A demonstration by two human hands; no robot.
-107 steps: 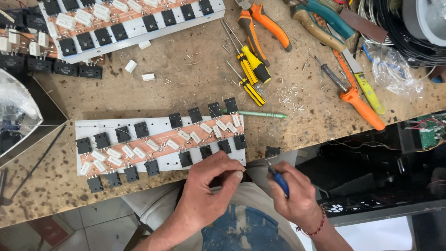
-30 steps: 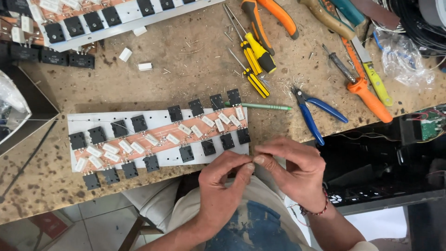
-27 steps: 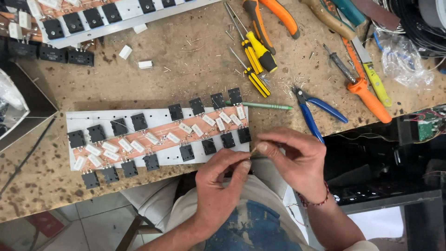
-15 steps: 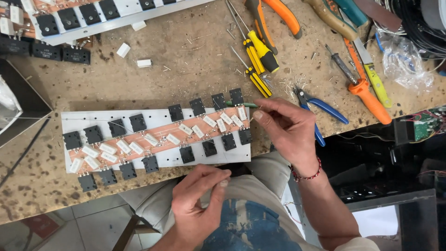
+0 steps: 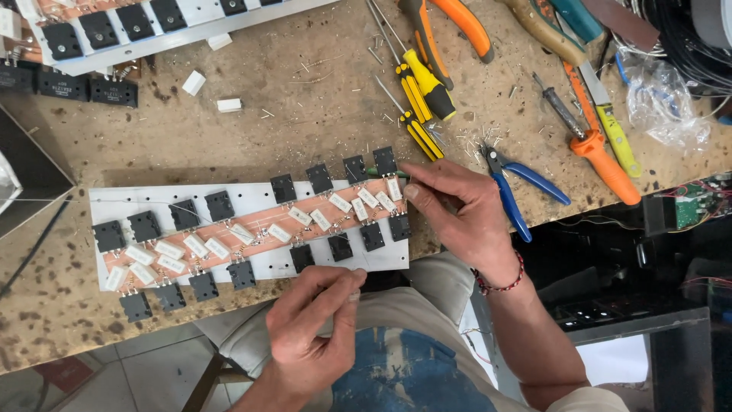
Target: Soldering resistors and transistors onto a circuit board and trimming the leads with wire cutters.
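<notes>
A long white metal plate (image 5: pixel 252 263) lies on the workbench (image 5: pixel 290 122), carrying a copper-coloured strip with small white block resistors down its middle and black square transistors along both long sides. The right hand (image 5: pixel 457 210) rests at the plate's right end, fingers pinched narrow; what they grip is too small to tell. The left hand (image 5: pixel 309 328) sits just below the plate's near edge, fingertips closed together against it. Blue-handled pliers (image 5: pixel 515 194) lie just right of the right hand, yellow screwdrivers (image 5: pixel 419 99) beyond it. Bare bench lies above the plate; the bench edge runs just under the left hand.
</notes>
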